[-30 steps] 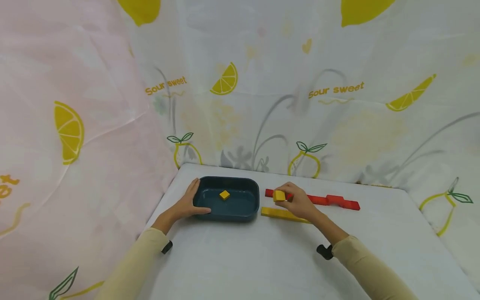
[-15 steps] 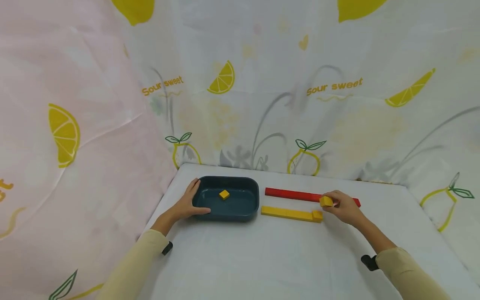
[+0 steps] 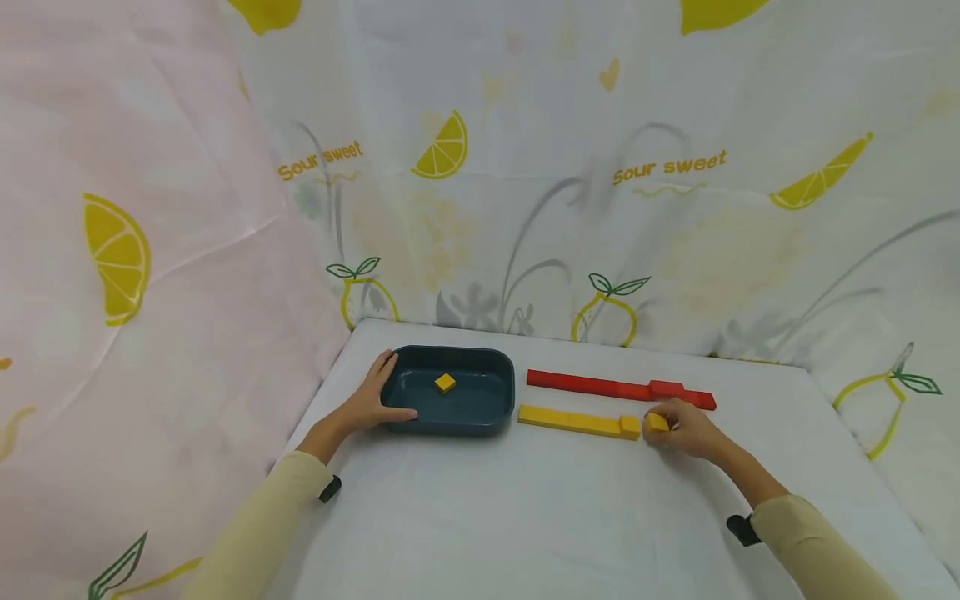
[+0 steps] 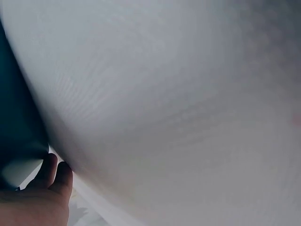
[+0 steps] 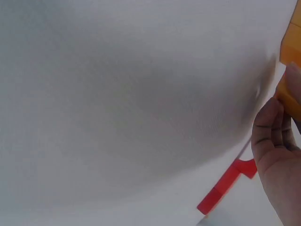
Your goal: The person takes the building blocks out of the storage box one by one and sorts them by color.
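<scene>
My left hand [image 3: 363, 407] rests spread at the left end of a dark blue rectangular dish [image 3: 491, 427], its thumb lying over the front rim and its other fingers along the left side. Inside the dish lies a yellow block [image 3: 446, 383]. My right hand [image 3: 692, 429] pinches another yellow block [image 3: 656, 422], low at the right end of a yellow row of blocks [image 3: 568, 420] and slightly apart from it. That row has a raised piece [image 3: 630, 427] at its right end. In the right wrist view the held block [image 5: 288, 98] is partly covered by fingers.
A red row of blocks [image 3: 581, 383] lies behind the yellow one, with a raised red piece [image 3: 666, 388] near its right end. White cloth covers the table [image 3: 510, 517]. Lemon-printed sheets [image 3: 525, 208] hang behind and to the left.
My right hand has carried the yellow block rightward, past the yellow row's right end, then down towards the table. The left hand stays at the dish. The head view has shifted slightly.
</scene>
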Motion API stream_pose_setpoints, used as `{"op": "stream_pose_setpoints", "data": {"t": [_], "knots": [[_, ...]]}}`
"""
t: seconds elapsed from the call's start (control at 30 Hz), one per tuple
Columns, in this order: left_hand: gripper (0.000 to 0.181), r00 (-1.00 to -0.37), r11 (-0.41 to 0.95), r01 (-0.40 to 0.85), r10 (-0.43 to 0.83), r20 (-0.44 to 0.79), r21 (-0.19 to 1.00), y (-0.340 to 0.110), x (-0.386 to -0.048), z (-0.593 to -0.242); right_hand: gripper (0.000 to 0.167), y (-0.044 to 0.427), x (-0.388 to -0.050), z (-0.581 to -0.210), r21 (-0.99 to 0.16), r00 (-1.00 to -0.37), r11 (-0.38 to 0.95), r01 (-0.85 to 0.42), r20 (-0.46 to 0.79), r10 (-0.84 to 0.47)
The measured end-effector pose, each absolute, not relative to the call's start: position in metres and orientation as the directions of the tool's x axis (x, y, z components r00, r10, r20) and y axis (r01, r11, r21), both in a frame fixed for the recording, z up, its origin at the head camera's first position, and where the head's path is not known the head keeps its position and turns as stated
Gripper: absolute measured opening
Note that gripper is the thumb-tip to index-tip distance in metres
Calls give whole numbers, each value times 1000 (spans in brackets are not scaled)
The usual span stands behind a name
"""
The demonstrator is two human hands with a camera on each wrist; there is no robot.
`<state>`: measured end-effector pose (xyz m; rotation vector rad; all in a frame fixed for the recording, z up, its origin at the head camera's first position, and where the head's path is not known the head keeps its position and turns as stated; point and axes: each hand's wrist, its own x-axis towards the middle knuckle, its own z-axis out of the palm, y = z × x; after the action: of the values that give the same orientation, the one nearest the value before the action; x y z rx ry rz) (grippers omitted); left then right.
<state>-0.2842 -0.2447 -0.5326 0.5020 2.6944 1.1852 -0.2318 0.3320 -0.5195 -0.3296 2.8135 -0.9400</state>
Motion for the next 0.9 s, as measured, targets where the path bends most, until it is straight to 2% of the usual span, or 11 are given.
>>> {"op": "stream_pose_setpoints", "data": {"t": [0.1, 0.23, 0.43, 0.9], "knots": [[123, -931, 629, 243, 366, -6, 738, -243, -283, -533, 25, 331, -233, -524, -625, -956, 767, -147, -109, -272], [121, -930, 638, 240, 367, -15, 732, -242, -282, -534, 32, 329, -232, -528, -586, -957, 797, -146, -120, -263], [122, -935, 654, 250, 355, 1, 714, -244, -284, -531, 33, 321, -234, -526, -555, -961, 814, -174, -84, -263], [118, -935, 662, 257, 354, 8, 704, -243, -286, -534, 40, 318, -232, -529, -547, -963, 827, -130, -129, -237]]}}
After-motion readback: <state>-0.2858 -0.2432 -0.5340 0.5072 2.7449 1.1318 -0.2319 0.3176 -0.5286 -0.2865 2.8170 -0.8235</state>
